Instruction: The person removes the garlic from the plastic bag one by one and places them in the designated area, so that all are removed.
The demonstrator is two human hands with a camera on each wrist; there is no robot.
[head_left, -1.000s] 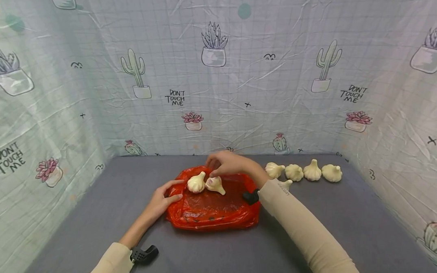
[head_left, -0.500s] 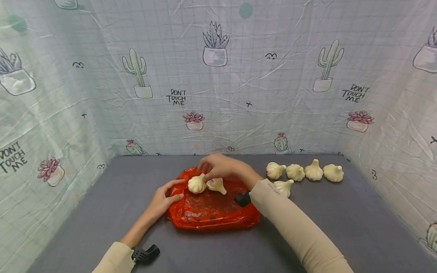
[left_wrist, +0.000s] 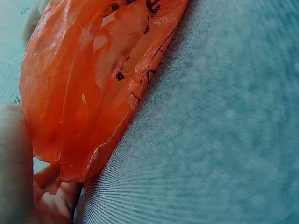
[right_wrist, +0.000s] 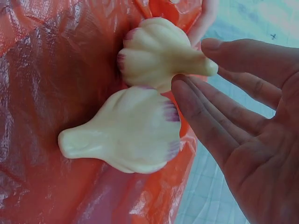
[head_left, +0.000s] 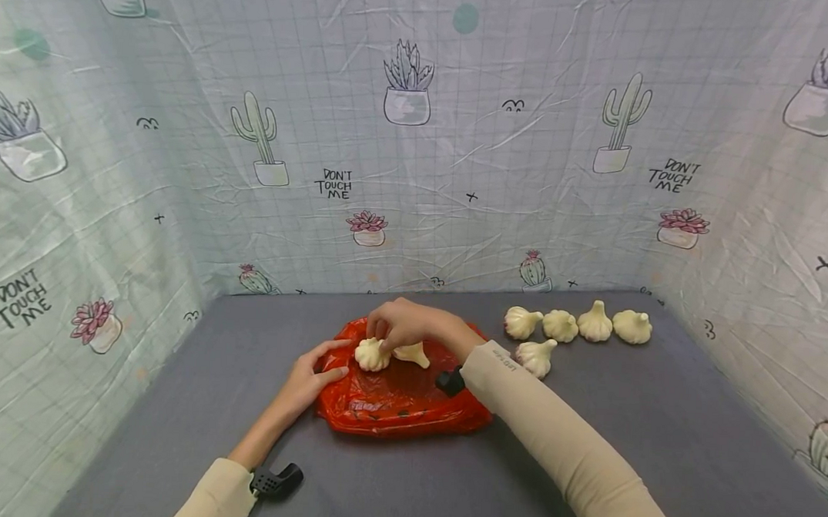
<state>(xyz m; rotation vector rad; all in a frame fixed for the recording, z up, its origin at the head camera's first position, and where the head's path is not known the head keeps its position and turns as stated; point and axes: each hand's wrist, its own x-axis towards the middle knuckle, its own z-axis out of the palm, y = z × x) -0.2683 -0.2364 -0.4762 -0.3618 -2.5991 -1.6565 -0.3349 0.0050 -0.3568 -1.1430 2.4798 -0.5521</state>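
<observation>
A red plastic bag lies spread on the table with two pale garlic bulbs on it. My left hand grips the bag's left edge between thumb and fingers; the left wrist view shows the crinkled bag beside the thumb. With thumb and forefinger my right hand pinches the stem of the left bulb. The right wrist view has this bulb stem toward the fingers, and the second bulb lying on its side close by, its stem pointing away from the hand.
Four garlic bulbs stand in a row at the back right of the grey table, and another bulb sits just in front of them, near my right sleeve. A patterned curtain surrounds the table at the back and sides.
My right hand has moved left and slightly down, from above the second bulb to the left bulb, and has taken hold of its stem. The left hand stays on the bag.
</observation>
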